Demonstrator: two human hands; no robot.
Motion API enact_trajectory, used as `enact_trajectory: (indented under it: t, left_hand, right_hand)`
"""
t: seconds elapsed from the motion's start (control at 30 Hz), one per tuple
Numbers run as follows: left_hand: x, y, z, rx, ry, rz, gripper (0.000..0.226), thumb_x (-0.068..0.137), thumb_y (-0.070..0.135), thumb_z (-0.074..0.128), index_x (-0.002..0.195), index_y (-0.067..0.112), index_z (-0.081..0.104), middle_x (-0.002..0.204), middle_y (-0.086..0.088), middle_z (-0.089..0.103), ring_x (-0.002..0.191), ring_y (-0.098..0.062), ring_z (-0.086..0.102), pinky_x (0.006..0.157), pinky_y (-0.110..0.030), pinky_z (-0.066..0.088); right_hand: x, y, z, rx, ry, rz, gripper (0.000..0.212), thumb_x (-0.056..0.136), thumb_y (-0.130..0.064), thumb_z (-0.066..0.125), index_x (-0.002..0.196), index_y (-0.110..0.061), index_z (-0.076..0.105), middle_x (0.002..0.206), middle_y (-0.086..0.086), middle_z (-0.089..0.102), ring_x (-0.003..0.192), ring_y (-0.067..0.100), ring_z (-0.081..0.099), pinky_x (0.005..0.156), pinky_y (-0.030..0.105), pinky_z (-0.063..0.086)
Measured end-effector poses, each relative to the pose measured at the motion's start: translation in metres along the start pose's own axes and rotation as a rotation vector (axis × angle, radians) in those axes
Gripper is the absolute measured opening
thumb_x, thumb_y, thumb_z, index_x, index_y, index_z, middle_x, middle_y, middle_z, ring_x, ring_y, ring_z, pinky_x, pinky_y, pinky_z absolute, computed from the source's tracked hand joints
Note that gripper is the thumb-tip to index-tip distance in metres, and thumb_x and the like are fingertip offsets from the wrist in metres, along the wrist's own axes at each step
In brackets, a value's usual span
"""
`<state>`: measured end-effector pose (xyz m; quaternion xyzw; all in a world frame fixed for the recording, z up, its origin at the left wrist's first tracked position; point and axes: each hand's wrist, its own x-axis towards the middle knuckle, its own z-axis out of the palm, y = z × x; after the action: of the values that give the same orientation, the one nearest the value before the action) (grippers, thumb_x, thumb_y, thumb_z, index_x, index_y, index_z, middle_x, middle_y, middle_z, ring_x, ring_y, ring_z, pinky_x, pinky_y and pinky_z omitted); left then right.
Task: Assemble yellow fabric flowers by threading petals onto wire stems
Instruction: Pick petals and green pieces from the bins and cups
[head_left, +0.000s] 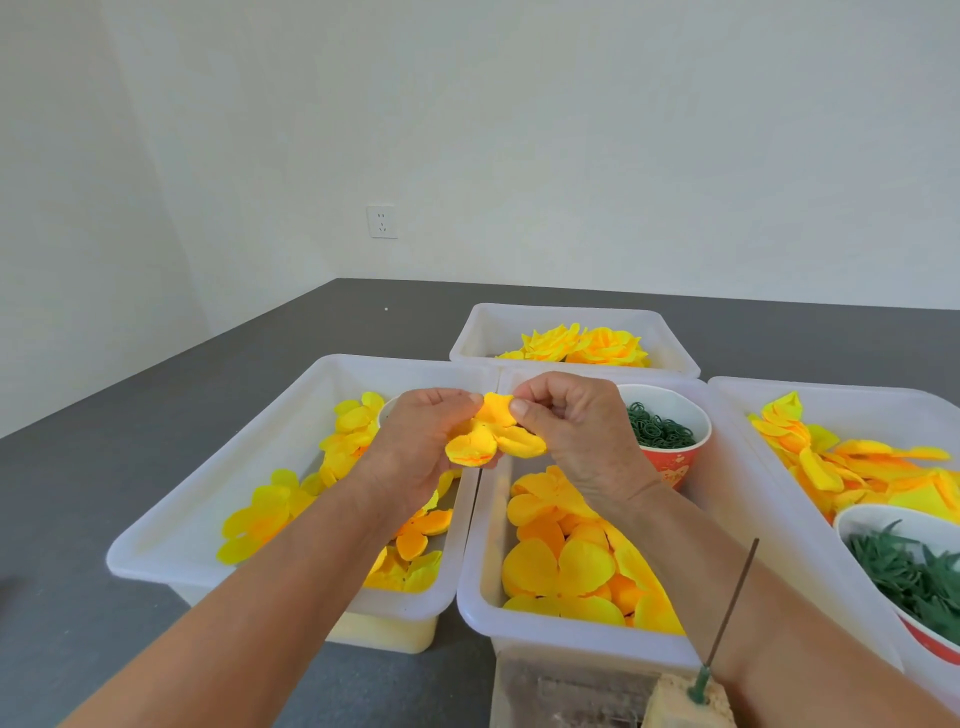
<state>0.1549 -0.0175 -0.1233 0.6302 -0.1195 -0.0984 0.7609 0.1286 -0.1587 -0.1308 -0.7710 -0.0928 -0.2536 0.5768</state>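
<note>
Both hands meet above the seam between two white tubs and hold one yellow fabric petal piece (491, 439). My left hand (421, 441) grips its left side, thumb near the top. My right hand (571, 431) pinches its upper right edge between thumb and forefinger. A thin dark wire stem (727, 618) stands tilted in a tan block (685, 706) at the bottom, right of centre. Loose yellow petals (566, 566) fill the middle tub (470, 587). Finished yellow flowers (582, 345) lie in the far tub (488, 332).
The left tub (171, 525) holds more yellow petals. A red cup (670, 431) of small green rings stands in the middle tub. The right tub (852, 400) has petals and a bowl of green leaf parts (909, 571). The tubs stand on a grey table (104, 467).
</note>
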Motion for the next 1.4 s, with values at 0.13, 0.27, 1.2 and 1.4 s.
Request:
enact_trajectory:
  t: [0.13, 0.27, 1.2, 1.4]
  left_hand:
    - [0.001, -0.008, 0.006, 0.341, 0.198, 0.163, 0.033, 0.094, 0.008, 0.050, 0.062, 0.009, 0.055, 0.051, -0.001, 0.044, 0.048, -0.011, 0.039, 0.048, -0.023, 0.033]
    - [0.001, -0.012, 0.011, 0.736, 0.315, 0.495, 0.035, 0.093, 0.013, 0.054, 0.058, 0.011, 0.052, 0.052, 0.003, 0.041, 0.050, -0.009, 0.032, 0.052, -0.027, 0.029]
    - [0.000, -0.010, 0.005, 0.452, 0.234, 0.228, 0.021, 0.082, 0.008, 0.065, 0.062, 0.013, 0.064, 0.055, 0.000, 0.054, 0.052, -0.010, 0.044, 0.050, -0.022, 0.039]
    - [0.001, -0.004, 0.002, -0.016, 0.168, -0.006, 0.007, 0.086, 0.008, 0.060, 0.086, 0.002, 0.065, 0.066, -0.007, 0.065, 0.051, -0.015, 0.064, 0.044, -0.024, 0.049]
  right_hand:
    - [-0.001, 0.002, 0.004, -0.118, 0.059, 0.020, 0.010, 0.083, -0.004, 0.066, 0.074, -0.007, 0.069, 0.067, 0.004, 0.064, 0.065, 0.015, 0.059, 0.068, 0.030, 0.051]
    - [-0.003, 0.006, 0.010, -0.213, 0.052, 0.196, 0.035, 0.088, -0.019, 0.062, 0.054, -0.021, 0.055, 0.042, -0.015, 0.046, 0.046, 0.006, 0.049, 0.058, 0.032, 0.049]
    - [0.000, 0.013, 0.003, -0.022, -0.007, 0.158, 0.023, 0.079, -0.018, 0.074, 0.067, -0.002, 0.064, 0.059, 0.001, 0.057, 0.056, 0.007, 0.047, 0.056, 0.024, 0.041]
    - [0.002, 0.007, 0.001, 0.152, -0.016, 0.159, 0.013, 0.082, -0.004, 0.068, 0.069, -0.003, 0.066, 0.067, 0.011, 0.058, 0.065, 0.018, 0.048, 0.062, 0.026, 0.041]
